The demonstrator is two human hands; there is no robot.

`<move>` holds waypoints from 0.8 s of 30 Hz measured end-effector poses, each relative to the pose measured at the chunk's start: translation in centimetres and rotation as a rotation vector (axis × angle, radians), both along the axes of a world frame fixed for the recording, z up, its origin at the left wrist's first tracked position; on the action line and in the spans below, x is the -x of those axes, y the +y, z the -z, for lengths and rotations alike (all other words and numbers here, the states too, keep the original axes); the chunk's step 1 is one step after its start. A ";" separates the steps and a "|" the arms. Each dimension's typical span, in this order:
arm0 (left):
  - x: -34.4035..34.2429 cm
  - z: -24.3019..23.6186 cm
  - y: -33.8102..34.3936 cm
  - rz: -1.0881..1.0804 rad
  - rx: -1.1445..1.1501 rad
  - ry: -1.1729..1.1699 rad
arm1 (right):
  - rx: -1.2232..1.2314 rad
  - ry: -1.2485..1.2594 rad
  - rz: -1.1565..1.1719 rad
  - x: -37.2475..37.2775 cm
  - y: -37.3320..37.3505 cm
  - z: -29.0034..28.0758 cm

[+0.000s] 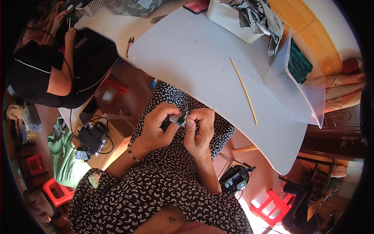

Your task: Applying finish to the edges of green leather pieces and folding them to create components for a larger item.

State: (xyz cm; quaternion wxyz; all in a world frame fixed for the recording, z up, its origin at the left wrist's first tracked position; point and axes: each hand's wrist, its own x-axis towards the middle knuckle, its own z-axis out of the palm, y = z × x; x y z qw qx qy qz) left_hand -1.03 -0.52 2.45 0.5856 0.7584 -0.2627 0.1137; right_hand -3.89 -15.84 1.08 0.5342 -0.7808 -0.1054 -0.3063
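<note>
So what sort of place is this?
Probably a small workroom where people handle cloth: grey fabric hangs over a white tub on the table, dark green pieces that look like cloth are in a clear bin, and another person seems busy at the left.

A cloth scrap (186,109) is between the left grip (156,126) and the right grip (200,130). The counter (187,54) spreads ahead and to the right of both. On it, a stick (244,92) lies ahead-right of the right grip; beyond the stick is a tub (228,23) with cloths (263,19) inside, and farther right a box (300,95) holding fabric (299,62). Left of the left grip, a device (89,136) rests on a carton (112,154).
</note>
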 end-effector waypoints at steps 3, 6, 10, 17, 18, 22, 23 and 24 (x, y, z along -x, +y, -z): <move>0.1 0.3 0.3 0.006 -0.024 0.023 | -0.042 0.069 0.007 -0.1 0.4 0.2; 0.0 0.3 0.7 0.002 -0.025 0.059 | -0.025 0.087 0.002 -0.2 0.5 0.0; -0.2 0.8 1.0 -0.029 0.015 0.062 | -0.044 0.117 0.010 -0.1 1.5 -0.8; -0.3 1.2 1.3 -0.057 0.055 0.097 | 0.110 0.036 0.089 0.2 2.1 -0.9; -0.4 1.4 1.3 -0.061 0.051 0.089 | 0.105 0.102 0.107 0.2 2.2 -0.7; -0.5 2.1 0.9 -0.086 0.100 0.072 | 0.290 -0.032 0.130 -0.7 1.9 -0.2; -0.5 2.0 0.9 -0.086 0.102 0.075 | 0.292 -0.029 0.130 -0.6 2.0 -0.3; -0.5 1.8 0.9 -0.063 0.114 0.095 | 0.298 -0.038 0.119 -0.5 2.1 -0.5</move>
